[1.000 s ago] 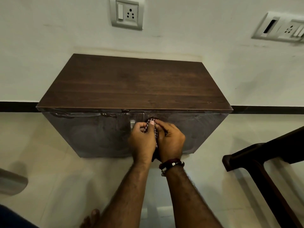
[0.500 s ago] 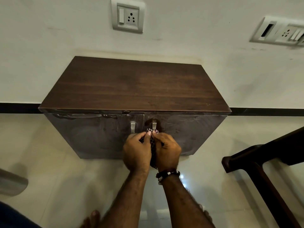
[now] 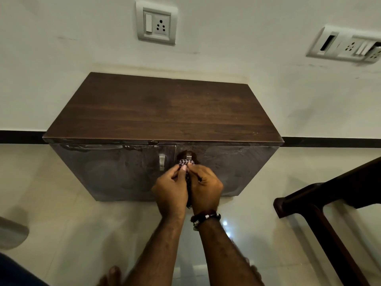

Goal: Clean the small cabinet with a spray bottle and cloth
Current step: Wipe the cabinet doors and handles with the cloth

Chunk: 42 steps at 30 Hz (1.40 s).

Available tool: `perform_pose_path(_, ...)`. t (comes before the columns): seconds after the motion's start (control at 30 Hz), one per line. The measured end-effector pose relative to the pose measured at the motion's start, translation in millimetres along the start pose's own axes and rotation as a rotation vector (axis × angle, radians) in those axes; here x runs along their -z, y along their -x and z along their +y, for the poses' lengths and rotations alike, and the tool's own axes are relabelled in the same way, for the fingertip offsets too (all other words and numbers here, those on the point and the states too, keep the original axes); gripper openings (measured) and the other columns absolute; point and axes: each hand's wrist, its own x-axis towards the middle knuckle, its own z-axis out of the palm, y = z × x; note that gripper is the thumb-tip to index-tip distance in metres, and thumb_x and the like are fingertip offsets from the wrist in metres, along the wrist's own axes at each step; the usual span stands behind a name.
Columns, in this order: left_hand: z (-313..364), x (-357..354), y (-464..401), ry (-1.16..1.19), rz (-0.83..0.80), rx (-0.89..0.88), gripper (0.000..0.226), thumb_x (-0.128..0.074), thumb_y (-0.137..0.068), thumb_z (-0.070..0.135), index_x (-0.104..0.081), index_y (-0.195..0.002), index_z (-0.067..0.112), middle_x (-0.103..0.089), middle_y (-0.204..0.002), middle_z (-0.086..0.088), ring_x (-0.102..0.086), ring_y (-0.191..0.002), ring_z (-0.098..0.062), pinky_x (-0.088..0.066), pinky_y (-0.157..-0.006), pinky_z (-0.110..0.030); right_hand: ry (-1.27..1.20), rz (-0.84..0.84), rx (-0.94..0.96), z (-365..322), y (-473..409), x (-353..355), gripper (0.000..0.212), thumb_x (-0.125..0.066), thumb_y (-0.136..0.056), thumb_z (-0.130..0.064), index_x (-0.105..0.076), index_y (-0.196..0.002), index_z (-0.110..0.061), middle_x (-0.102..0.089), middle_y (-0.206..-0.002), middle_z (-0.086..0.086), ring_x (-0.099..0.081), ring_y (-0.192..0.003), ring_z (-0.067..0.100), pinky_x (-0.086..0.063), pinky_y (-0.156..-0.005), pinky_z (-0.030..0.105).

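Observation:
A small dark wooden cabinet (image 3: 165,112) stands against the wall, its two front doors smeared with wet streaks. Two metal handles sit near the door gap, the left handle (image 3: 162,162) bare. My left hand (image 3: 171,190) and my right hand (image 3: 206,190) are pressed together, both gripping a checked cloth (image 3: 186,163). The cloth is wrapped around the lower part of the right handle (image 3: 189,156). No spray bottle is in view.
A dark wooden chair frame (image 3: 329,205) stands at the right on the glossy tiled floor. A grey object (image 3: 10,234) shows at the left edge. Wall sockets (image 3: 156,23) sit above the cabinet. My bare toes (image 3: 112,275) are at the bottom.
Both hands with the cloth slid down from the top of the right handle to its lower end, uncovering the handle's upper part.

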Motion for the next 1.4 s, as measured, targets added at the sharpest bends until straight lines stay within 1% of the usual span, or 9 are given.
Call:
perform_pose_path(0.17, -18, -5, 0, 0.061, -0.061, 0.035, 0.033, -0.069, -0.096, 0.025, -0.070, -0.128, 0.015, -0.078, -0.112, -0.001, -0.072, -0.098, -0.009, -0.049, -0.073, -0.008, -0.040, 0.016, -0.085, 11, 10, -5, 0.019, -0.078, -0.084, 0.000, -0.082, -0.092, -0.017, -0.077, -0.091, -0.008, -0.071, -0.085, 0.000, -0.058, -0.082, 0.018)
perform_pose_path(0.37, -23, -5, 1, 0.094, -0.136, 0.025, 0.034, -0.073, -0.093, 0.025, -0.071, -0.127, 0.018, -0.077, -0.110, 0.006, -0.061, -0.081, 0.013, -0.048, -0.068, 0.000, -0.093, -0.022, -0.246, 17, 13, -7, 0.020, -0.076, -0.087, -0.005, -0.082, -0.094, -0.023, -0.077, -0.090, -0.012, -0.072, -0.086, -0.001, -0.061, -0.079, 0.025)
perform_pose_path(0.6, -11, -5, 3, 0.193, -0.055, -0.022, 0.031, -0.077, -0.090, 0.027, -0.076, -0.120, 0.019, -0.078, -0.103, 0.006, -0.072, -0.088, 0.003, -0.050, -0.069, -0.003, -0.095, 0.097, -0.146, 8, 13, -11, 0.017, -0.078, -0.088, -0.008, -0.081, -0.103, -0.017, -0.079, -0.097, -0.007, -0.073, -0.091, 0.001, -0.060, -0.081, 0.022)
perform_pose_path(0.73, -14, -8, 2, 0.238, -0.064, 0.010, 0.026, -0.075, -0.092, 0.026, -0.075, -0.117, 0.020, -0.077, -0.100, 0.008, -0.069, -0.087, 0.011, -0.054, -0.072, -0.007, -0.150, 0.094, -0.214, 9, 13, -13, 0.017, -0.078, -0.088, -0.009, -0.081, -0.101, -0.018, -0.079, -0.096, -0.008, -0.073, -0.091, 0.003, -0.060, -0.080, 0.023)
perform_pose_path(0.97, -32, -21, 5, 0.268, -0.054, 0.064, 0.025, -0.074, -0.093, 0.019, -0.073, -0.118, 0.020, -0.077, -0.106, 0.007, -0.069, -0.092, 0.011, -0.055, -0.080, -0.010, -0.194, 0.086, -0.328, 18, 18, -20, 0.023, -0.080, -0.084, -0.003, -0.076, -0.093, -0.024, -0.075, -0.084, -0.013, -0.073, -0.081, 0.001, -0.058, -0.072, 0.015)
perform_pose_path(1.1, -35, -27, 5, 0.266, -0.038, 0.085, 0.025, -0.074, -0.092, 0.014, -0.072, -0.116, 0.020, -0.077, -0.105, 0.007, -0.069, -0.092, 0.011, -0.053, -0.079, -0.007, -0.245, 0.080, -0.410, 26, 15, -24, 0.015, -0.078, -0.085, -0.001, -0.077, -0.095, -0.012, -0.077, -0.085, -0.008, -0.074, -0.080, 0.003, -0.057, -0.073, 0.014)
perform_pose_path(1.2, -35, -29, 4, 0.228, -0.025, 0.080, 0.025, -0.077, -0.090, 0.015, -0.072, -0.113, 0.023, -0.077, -0.103, 0.009, -0.070, -0.090, 0.010, -0.054, -0.078, -0.008, -0.282, 0.067, -0.457, 29, 14, -26, 0.015, -0.077, -0.086, -0.001, -0.074, -0.095, -0.013, -0.076, -0.087, -0.007, -0.073, -0.081, 0.001, -0.057, -0.073, 0.014)
perform_pose_path(1.27, -36, -28, 2, 0.142, -0.003, 0.052, 0.025, -0.078, -0.089, 0.021, -0.073, -0.113, 0.026, -0.078, -0.104, 0.010, -0.070, -0.090, 0.007, -0.058, -0.079, -0.016, -0.329, 0.044, -0.504, 30, 15, -28, 0.018, -0.075, -0.088, 0.000, -0.071, -0.095, -0.017, -0.076, -0.087, -0.006, -0.073, -0.083, 0.003, -0.058, -0.076, 0.017)
perform_pose_path(1.4, -35, -22, -1, -0.072, 0.068, -0.047, 0.029, -0.079, -0.087, 0.030, -0.075, -0.115, 0.031, -0.077, -0.107, 0.012, -0.072, -0.092, -0.003, -0.062, -0.075, -0.026, -0.620, -0.058, -0.757, 24, 15, -30, 0.016, -0.063, -0.095, 0.005, -0.065, -0.106, -0.006, -0.075, -0.096, 0.009, -0.074, -0.085, 0.013, -0.060, -0.074, 0.022)
